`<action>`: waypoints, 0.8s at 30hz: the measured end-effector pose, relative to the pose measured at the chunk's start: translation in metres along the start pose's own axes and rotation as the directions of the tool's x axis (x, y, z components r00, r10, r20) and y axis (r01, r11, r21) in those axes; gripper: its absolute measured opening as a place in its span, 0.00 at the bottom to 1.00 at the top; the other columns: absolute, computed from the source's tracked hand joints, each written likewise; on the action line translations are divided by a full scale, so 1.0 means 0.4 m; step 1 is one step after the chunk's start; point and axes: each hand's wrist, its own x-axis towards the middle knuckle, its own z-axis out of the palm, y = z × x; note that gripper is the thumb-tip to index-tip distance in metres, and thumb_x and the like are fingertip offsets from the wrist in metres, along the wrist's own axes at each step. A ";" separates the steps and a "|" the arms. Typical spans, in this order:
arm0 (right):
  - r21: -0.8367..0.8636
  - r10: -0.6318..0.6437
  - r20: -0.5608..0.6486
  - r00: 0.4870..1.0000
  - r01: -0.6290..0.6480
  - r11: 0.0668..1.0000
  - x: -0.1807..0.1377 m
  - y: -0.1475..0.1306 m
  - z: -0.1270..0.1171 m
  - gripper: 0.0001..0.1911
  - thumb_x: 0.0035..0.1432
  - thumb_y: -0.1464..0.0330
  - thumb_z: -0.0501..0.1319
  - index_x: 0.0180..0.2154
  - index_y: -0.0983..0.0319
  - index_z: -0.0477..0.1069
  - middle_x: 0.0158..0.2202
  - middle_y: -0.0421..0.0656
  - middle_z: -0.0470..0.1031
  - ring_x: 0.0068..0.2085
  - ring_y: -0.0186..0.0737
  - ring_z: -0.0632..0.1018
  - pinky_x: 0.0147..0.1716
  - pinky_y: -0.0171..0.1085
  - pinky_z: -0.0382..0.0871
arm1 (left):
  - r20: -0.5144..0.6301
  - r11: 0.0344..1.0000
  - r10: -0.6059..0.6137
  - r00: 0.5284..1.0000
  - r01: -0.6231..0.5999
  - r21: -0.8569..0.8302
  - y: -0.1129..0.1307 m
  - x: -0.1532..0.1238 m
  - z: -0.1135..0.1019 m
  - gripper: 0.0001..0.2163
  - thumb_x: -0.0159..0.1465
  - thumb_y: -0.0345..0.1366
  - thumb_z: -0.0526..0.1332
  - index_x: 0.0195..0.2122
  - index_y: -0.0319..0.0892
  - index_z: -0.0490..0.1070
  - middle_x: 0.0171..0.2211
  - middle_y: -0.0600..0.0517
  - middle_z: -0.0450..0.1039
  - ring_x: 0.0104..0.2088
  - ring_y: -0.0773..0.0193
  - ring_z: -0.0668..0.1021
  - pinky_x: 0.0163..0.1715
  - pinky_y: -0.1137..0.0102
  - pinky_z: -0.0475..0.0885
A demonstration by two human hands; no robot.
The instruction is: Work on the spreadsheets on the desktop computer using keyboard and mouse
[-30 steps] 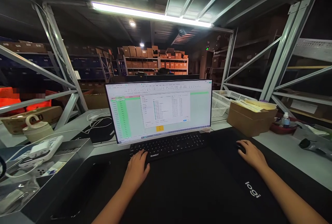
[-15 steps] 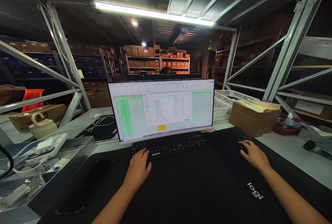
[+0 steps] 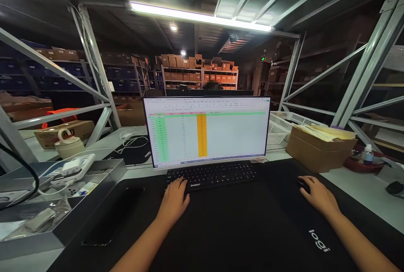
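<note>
— Where are the hands?
— The left hand (image 3: pixel 175 202) lies flat and holds nothing, its fingers on the keyboard (image 3: pixel 211 174) at its left front edge. The right hand (image 3: pixel 318 198) cups the black mouse (image 3: pixel 303 184), toward the desk's right edge.
— Room to move?
— The desk mat (image 3: pixel 240 230) is bare between them, down to the near edge. A cardboard box (image 3: pixel 318 152) stands behind the mouse, apart.

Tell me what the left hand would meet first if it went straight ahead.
The keyboard: the left hand has its fingertips on its near-left corner. Past the keys, probably the lower edge of the monitor, though depth is unclear.
</note>
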 end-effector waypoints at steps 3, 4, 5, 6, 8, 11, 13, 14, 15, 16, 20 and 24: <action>0.017 -0.030 -0.019 0.999 0.030 0.999 0.005 0.023 0.024 0.25 0.58 0.58 0.52 0.55 0.56 0.70 0.56 0.47 0.71 0.55 0.50 0.74 0.53 0.48 0.69 | 0.005 1.000 -0.004 1.000 0.004 -0.001 0.003 -0.001 -0.002 0.21 0.63 0.34 0.54 0.59 0.39 0.67 0.61 0.41 0.67 0.62 0.49 0.68 0.63 0.51 0.63; 0.024 -0.042 -0.037 0.998 0.043 0.999 0.007 0.032 0.032 0.25 0.57 0.58 0.52 0.55 0.56 0.70 0.55 0.48 0.71 0.55 0.50 0.74 0.54 0.48 0.69 | 0.010 1.000 -0.004 1.000 0.004 -0.002 0.004 -0.002 -0.004 0.22 0.64 0.34 0.54 0.59 0.38 0.66 0.62 0.40 0.66 0.63 0.48 0.68 0.63 0.51 0.63; 0.031 -0.059 -0.055 0.997 0.061 0.998 0.009 0.040 0.041 0.25 0.57 0.58 0.52 0.54 0.58 0.70 0.55 0.49 0.71 0.55 0.50 0.74 0.55 0.48 0.68 | 0.014 1.000 -0.005 1.000 0.005 -0.003 0.005 -0.002 -0.005 0.22 0.63 0.34 0.54 0.59 0.38 0.66 0.62 0.40 0.66 0.63 0.48 0.68 0.63 0.51 0.63; 0.034 -0.076 -0.071 0.995 0.079 0.996 0.012 0.049 0.049 0.26 0.57 0.57 0.52 0.54 0.59 0.70 0.54 0.50 0.72 0.55 0.51 0.74 0.56 0.48 0.68 | 0.015 1.000 -0.007 1.000 0.007 -0.004 0.006 -0.003 -0.006 0.22 0.63 0.34 0.55 0.59 0.38 0.66 0.62 0.40 0.66 0.63 0.47 0.68 0.63 0.50 0.63; 0.040 -0.110 -0.091 0.990 0.114 0.993 0.015 0.066 0.064 0.27 0.58 0.56 0.52 0.54 0.61 0.69 0.53 0.51 0.72 0.54 0.52 0.75 0.55 0.49 0.68 | 0.009 1.000 -0.009 1.000 0.009 -0.001 0.008 -0.004 -0.008 0.22 0.63 0.33 0.55 0.59 0.38 0.66 0.62 0.40 0.66 0.63 0.48 0.68 0.63 0.50 0.63; 0.047 -0.142 -0.108 0.984 0.148 0.988 0.022 0.089 0.083 0.28 0.58 0.54 0.51 0.54 0.62 0.69 0.51 0.52 0.73 0.52 0.54 0.76 0.54 0.51 0.70 | 0.015 1.000 -0.012 1.000 0.012 0.002 0.014 -0.007 -0.014 0.22 0.63 0.33 0.55 0.59 0.38 0.66 0.62 0.40 0.66 0.63 0.48 0.67 0.64 0.51 0.62; 0.059 -0.150 -0.131 0.980 0.158 0.986 0.026 0.097 0.090 0.29 0.57 0.53 0.52 0.53 0.63 0.69 0.50 0.53 0.73 0.51 0.56 0.76 0.53 0.52 0.70 | 0.036 1.000 -0.027 0.999 0.027 0.000 0.020 -0.009 -0.021 0.22 0.63 0.33 0.55 0.59 0.39 0.65 0.63 0.40 0.65 0.64 0.48 0.67 0.64 0.50 0.62; 0.071 -0.149 -0.144 0.978 0.160 0.984 0.028 0.097 0.091 0.29 0.56 0.53 0.52 0.52 0.63 0.69 0.49 0.53 0.74 0.51 0.57 0.77 0.53 0.53 0.70 | 0.047 0.999 -0.036 0.998 0.036 -0.002 0.023 -0.010 -0.025 0.22 0.63 0.33 0.55 0.60 0.39 0.65 0.63 0.40 0.65 0.64 0.48 0.66 0.64 0.49 0.63; 0.087 -0.147 -0.157 0.977 0.162 0.983 0.030 0.095 0.090 0.28 0.55 0.52 0.53 0.51 0.62 0.70 0.48 0.53 0.74 0.50 0.57 0.77 0.53 0.53 0.70 | 0.058 0.999 -0.044 0.997 0.044 -0.003 0.026 -0.010 -0.029 0.23 0.63 0.32 0.55 0.60 0.39 0.65 0.63 0.40 0.64 0.64 0.48 0.66 0.64 0.49 0.63; 0.104 -0.145 -0.172 0.974 0.164 0.981 0.031 0.090 0.087 0.28 0.55 0.52 0.53 0.51 0.62 0.70 0.48 0.53 0.75 0.50 0.57 0.77 0.52 0.53 0.70 | 0.068 0.999 -0.049 0.996 0.050 -0.005 0.029 -0.010 -0.033 0.23 0.63 0.32 0.55 0.60 0.39 0.64 0.64 0.40 0.64 0.64 0.48 0.66 0.64 0.49 0.62; 0.126 -0.135 -0.199 0.971 0.162 0.979 0.030 0.064 0.069 0.30 0.54 0.51 0.53 0.51 0.63 0.70 0.48 0.54 0.75 0.50 0.58 0.77 0.51 0.53 0.71 | 0.101 0.998 -0.064 0.993 0.064 -0.005 0.038 -0.008 -0.044 0.23 0.63 0.32 0.54 0.61 0.37 0.64 0.64 0.40 0.63 0.65 0.49 0.64 0.66 0.50 0.58; 0.134 -0.159 -0.173 0.972 0.183 0.974 0.027 0.054 0.066 0.30 0.55 0.50 0.54 0.52 0.62 0.69 0.50 0.53 0.75 0.50 0.55 0.77 0.52 0.52 0.72 | 0.112 0.997 -0.076 0.991 0.077 -0.006 0.041 -0.005 -0.047 0.23 0.63 0.31 0.55 0.60 0.37 0.65 0.65 0.40 0.62 0.66 0.49 0.64 0.67 0.51 0.58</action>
